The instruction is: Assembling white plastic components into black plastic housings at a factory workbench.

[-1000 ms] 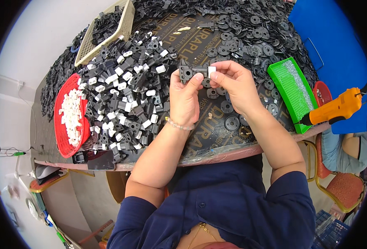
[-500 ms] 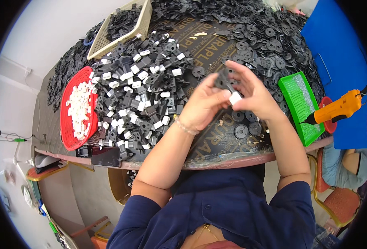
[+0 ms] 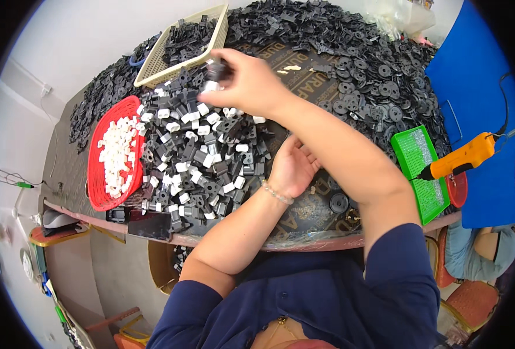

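So from my end, the right hand (image 3: 249, 81) was pinched on a black plastic part (image 3: 219, 71) with a white cap (image 3: 211, 86), a bit blurry, over the far end of a big messy heap (image 3: 205, 157) of similar pieces. The left hand (image 3: 295, 168) sat near the middle of the table, palm up, fingers loosely apart, partly tucked behind the right forearm (image 3: 339, 139), so I couldn't see all of them. Plenty of clutter to dodge: a cream basket (image 3: 171, 73) of black bits far left by the right hand, a red basket (image 3: 136, 168) of white pieces (image 3: 118, 154) against the heap's left side, and loads of black discs (image 3: 379, 87) across the far right. Nearer on the right I had a green tray (image 3: 429, 198), an orange power driver (image 3: 464, 154) poking its tip over it, plus a blue panel (image 3: 478, 87) along the right. As for room, I got a strip of dark tabletop (image 3: 304, 209) between heap and discs, partly crossed by that forearm. The pinkish table edge (image 3: 339, 239) curved along the near side, and a dark flat slab (image 3: 150, 225) lay right by it, near left.
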`<act>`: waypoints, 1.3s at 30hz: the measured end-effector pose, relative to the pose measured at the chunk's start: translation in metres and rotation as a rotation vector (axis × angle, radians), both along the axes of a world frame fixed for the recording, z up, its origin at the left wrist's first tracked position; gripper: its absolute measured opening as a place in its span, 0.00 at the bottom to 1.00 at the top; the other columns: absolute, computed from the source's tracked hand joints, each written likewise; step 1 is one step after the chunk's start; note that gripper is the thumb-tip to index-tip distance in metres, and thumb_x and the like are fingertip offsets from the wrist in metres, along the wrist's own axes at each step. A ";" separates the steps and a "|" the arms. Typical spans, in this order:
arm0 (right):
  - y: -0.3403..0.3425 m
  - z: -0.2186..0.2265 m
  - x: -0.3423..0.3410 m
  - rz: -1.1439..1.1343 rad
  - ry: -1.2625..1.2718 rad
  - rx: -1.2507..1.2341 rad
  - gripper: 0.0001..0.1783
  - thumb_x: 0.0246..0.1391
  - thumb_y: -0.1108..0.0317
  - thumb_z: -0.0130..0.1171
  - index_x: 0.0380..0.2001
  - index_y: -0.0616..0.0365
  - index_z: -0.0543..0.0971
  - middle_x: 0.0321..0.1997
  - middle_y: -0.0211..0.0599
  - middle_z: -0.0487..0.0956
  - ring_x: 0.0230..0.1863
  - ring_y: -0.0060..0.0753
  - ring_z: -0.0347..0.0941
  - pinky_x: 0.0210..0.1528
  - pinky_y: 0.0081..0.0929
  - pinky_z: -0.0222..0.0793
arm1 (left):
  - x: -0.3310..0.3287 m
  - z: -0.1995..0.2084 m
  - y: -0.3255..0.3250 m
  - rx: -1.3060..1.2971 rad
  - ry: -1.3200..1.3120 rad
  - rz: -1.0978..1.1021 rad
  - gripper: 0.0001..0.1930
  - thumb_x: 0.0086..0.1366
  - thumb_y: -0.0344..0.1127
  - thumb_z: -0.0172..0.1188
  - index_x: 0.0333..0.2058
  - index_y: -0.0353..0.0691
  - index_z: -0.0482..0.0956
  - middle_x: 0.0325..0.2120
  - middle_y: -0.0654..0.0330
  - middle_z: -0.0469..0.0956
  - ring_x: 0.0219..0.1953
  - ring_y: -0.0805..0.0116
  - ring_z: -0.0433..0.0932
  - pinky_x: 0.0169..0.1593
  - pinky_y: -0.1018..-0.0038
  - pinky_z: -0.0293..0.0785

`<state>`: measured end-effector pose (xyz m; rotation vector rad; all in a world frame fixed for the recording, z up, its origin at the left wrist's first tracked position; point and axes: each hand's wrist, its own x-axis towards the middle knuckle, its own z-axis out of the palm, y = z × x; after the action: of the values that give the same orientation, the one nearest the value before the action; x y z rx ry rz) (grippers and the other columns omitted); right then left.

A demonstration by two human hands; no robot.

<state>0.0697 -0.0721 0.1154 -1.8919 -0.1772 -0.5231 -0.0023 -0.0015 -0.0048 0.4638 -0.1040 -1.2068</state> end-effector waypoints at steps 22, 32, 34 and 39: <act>-0.117 -0.057 -0.068 -0.520 -0.115 -0.702 0.12 0.38 0.71 0.70 0.25 0.56 0.76 0.29 0.34 0.77 0.38 0.42 0.71 0.44 0.36 0.68 | 0.003 0.006 -0.001 0.092 0.098 0.151 0.30 0.71 0.55 0.50 0.61 0.38 0.61 0.56 0.41 0.71 0.54 0.53 0.75 0.58 0.61 0.72; -0.096 -0.082 -0.145 -0.451 0.134 -0.605 0.11 0.52 0.72 0.62 0.40 0.60 0.81 0.44 0.41 0.80 0.48 0.47 0.75 0.54 0.36 0.70 | 0.014 0.017 0.003 -0.006 -0.242 0.495 0.20 0.75 0.42 0.46 0.60 0.41 0.62 0.49 0.53 0.72 0.47 0.62 0.75 0.52 0.65 0.75; -0.083 -0.096 -0.138 -0.373 0.171 -0.616 0.21 0.51 0.73 0.62 0.51 0.58 0.78 0.55 0.43 0.77 0.55 0.49 0.72 0.60 0.38 0.67 | 0.019 0.013 0.005 0.011 -0.237 0.488 0.20 0.74 0.40 0.47 0.60 0.40 0.63 0.50 0.53 0.72 0.47 0.63 0.75 0.52 0.68 0.74; -0.068 -0.108 -0.129 -0.258 0.115 -0.736 0.27 0.47 0.70 0.66 0.54 0.55 0.77 0.58 0.42 0.74 0.58 0.48 0.69 0.62 0.37 0.65 | 0.023 0.011 0.005 0.119 -0.461 0.591 0.16 0.72 0.34 0.50 0.56 0.37 0.68 0.48 0.57 0.75 0.45 0.69 0.75 0.47 0.73 0.72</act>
<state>-0.0597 -0.1406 0.0072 -2.6805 -0.0481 -0.5651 0.0211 0.0040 0.0060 0.8077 -0.2694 -0.5140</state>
